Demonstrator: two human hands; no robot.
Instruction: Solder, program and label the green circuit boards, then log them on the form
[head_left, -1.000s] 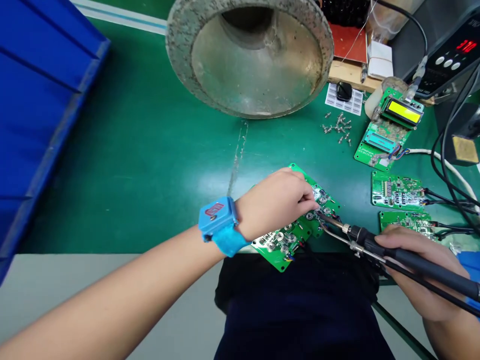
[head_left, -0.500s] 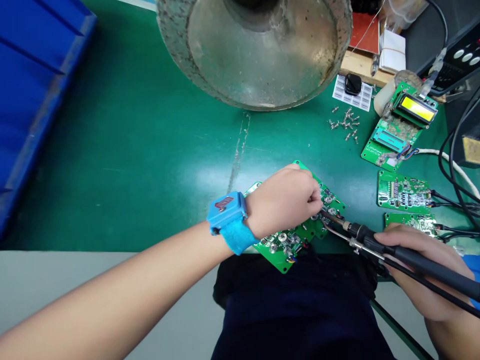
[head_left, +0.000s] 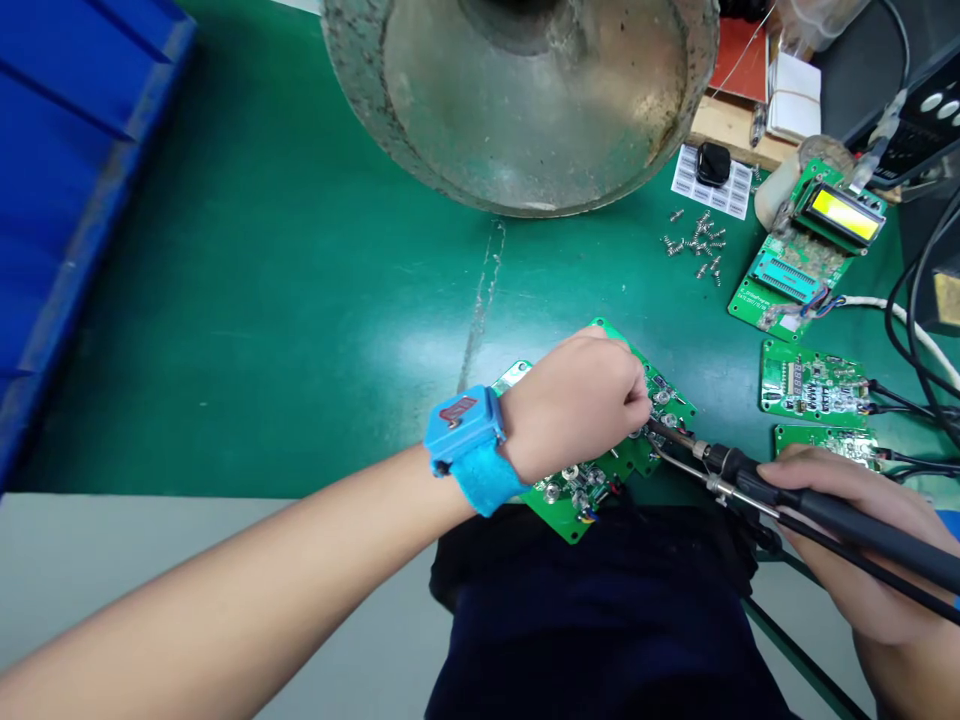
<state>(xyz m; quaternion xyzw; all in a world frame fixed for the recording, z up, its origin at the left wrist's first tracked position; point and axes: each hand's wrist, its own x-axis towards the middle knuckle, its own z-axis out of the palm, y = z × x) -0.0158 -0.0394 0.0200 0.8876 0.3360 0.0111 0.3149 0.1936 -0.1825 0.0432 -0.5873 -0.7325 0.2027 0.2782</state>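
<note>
My left hand (head_left: 574,400), with a blue strap on its wrist, lies over a green circuit board (head_left: 592,475) at the table's near edge. Its fingers are pinched together at the board's right part; what they pinch is too small to name. My right hand (head_left: 855,540) grips a black soldering iron (head_left: 787,505). The iron's metal tip touches the board right beside my left fingertips.
A large grey metal funnel hood (head_left: 525,100) hangs over the green mat (head_left: 300,300). A blue bin (head_left: 60,180) stands at the left. Loose screws (head_left: 697,245), a board with a yellow display (head_left: 810,245), two more boards (head_left: 814,385) and black cables (head_left: 915,330) lie at the right.
The view has shifted slightly. Both hands stay on the board, the iron's tip still at the same spot by my left fingertips.
</note>
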